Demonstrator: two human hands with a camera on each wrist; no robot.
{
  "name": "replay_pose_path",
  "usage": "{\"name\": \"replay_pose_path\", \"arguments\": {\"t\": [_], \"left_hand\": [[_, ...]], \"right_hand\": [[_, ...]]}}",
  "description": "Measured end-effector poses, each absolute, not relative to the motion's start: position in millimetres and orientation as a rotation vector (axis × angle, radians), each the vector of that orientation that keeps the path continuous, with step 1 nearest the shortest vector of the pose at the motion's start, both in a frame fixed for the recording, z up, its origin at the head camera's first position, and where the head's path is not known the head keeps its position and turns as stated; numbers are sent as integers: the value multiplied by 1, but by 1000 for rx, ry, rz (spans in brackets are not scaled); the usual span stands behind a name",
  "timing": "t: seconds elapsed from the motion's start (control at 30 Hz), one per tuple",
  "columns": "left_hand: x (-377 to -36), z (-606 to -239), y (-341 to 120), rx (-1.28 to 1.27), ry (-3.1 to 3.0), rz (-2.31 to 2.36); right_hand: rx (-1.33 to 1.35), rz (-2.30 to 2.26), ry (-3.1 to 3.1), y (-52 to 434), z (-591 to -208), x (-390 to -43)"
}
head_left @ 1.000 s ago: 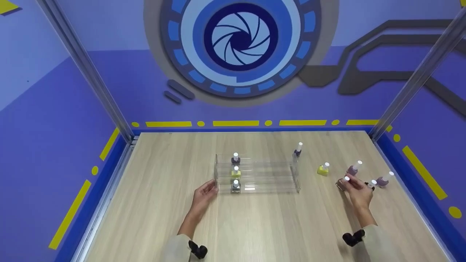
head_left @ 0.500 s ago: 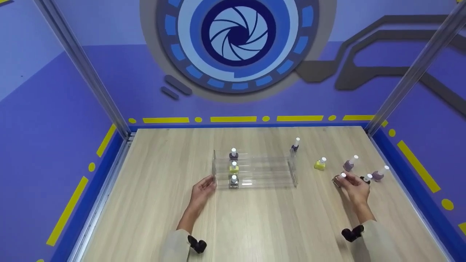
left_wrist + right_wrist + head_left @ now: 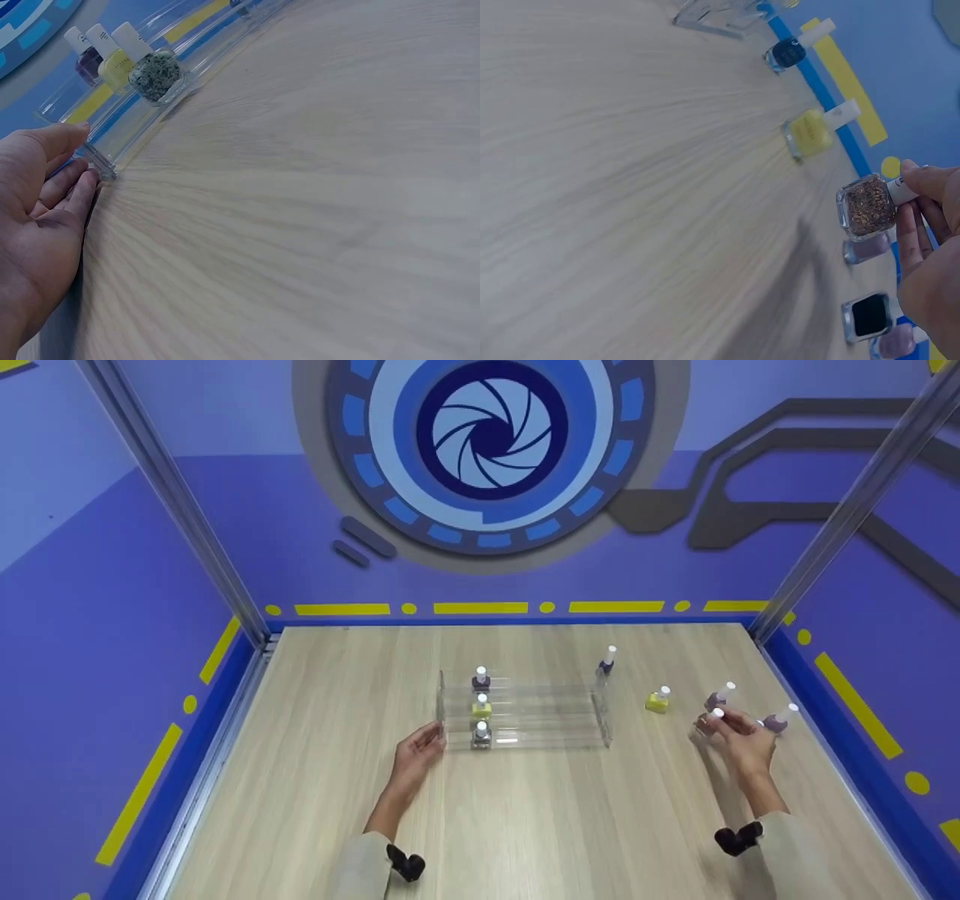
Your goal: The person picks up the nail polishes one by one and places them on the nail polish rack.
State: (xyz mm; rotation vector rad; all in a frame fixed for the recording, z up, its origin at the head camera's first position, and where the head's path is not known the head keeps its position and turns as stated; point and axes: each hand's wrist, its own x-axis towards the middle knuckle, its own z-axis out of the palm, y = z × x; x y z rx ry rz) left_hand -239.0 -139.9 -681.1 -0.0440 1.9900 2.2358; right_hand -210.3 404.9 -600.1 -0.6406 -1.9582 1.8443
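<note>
Right hand [image 3: 750, 744]: thumb and fingers closed in a pinch on the white cap [image 3: 904, 190] of a copper-glitter bottle [image 3: 866, 208]; bottle is at the right side of the counter [image 3: 525, 825], apparently just above the surface, near a lavender bottle [image 3: 870, 247] and to the right of a loose yellow bottle [image 3: 657, 703]. Left hand [image 3: 41, 217]: thumb and curled fingers narrowed about the near-left corner of the clear rack [image 3: 551, 727].

Handling (judged): bottle likely light, rigid, smooth; glass-like body probably slippery and breakable if dropped; cap makes a sound hold, square shoulders a second choice; rack likely stiff, light, prone to slide, so best steadied by an end panel.

Orientation: bottle's long axis runs base to cap, tilted; cap points rightward into the hand, base leftward; rack's long axis lies left to right across the counter.
</note>
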Motion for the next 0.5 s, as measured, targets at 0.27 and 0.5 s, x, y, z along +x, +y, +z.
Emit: {"name": "replay_pose_path", "arguments": {"t": [0.27, 0.5], "left_hand": [[-240, -682, -141, -29, 1990, 2238], [-237, -682, -141, -18, 1980, 2241]], "right_hand": [[-570, 1798, -1991, 392, -586, -229], [-469, 1809, -2073, 369, -582, -237]]}}
